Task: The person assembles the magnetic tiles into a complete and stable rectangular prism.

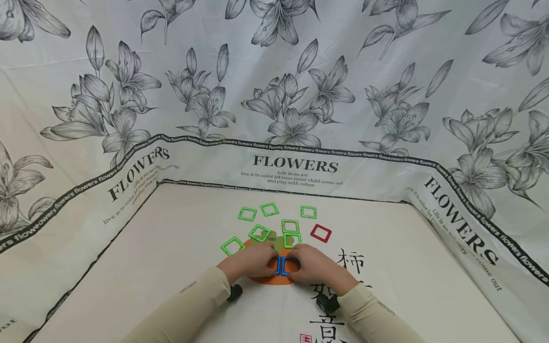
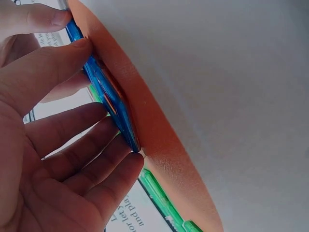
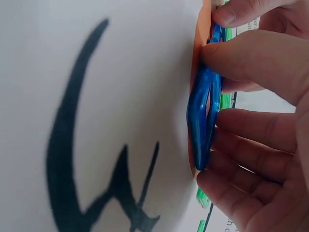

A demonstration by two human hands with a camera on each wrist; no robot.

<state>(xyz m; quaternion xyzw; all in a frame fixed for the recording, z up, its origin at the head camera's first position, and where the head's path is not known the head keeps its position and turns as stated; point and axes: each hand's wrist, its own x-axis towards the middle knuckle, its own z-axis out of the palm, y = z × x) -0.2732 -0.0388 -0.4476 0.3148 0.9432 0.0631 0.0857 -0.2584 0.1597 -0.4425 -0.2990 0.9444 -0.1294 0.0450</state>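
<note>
Over the orange fruit print (image 1: pixel 274 281) on the cloth, my left hand (image 1: pixel 254 259) pinches a blue square frame (image 1: pixel 278 266) by its edge, thumb on the near side and fingers behind. My right hand (image 1: pixel 316 265) grips a second blue frame (image 1: pixel 285 273) the same way. Both frames meet or nearly meet between the two hands, close over the print. In the left wrist view, the blue frame (image 2: pixel 99 79) stands tilted between thumb and fingertips. From the right wrist, the other blue frame (image 3: pixel 197 116) shows edge-on against the fingertips.
Several green square frames (image 1: pixel 308 206) lie scattered beyond the hands, two of them adjoining just past the fingers. A red frame (image 1: pixel 329 237) lies right of them. Black brush lettering (image 1: pixel 351 261) marks the cloth at right. Flower-printed curtains (image 1: pixel 296 164) wall the table on three sides.
</note>
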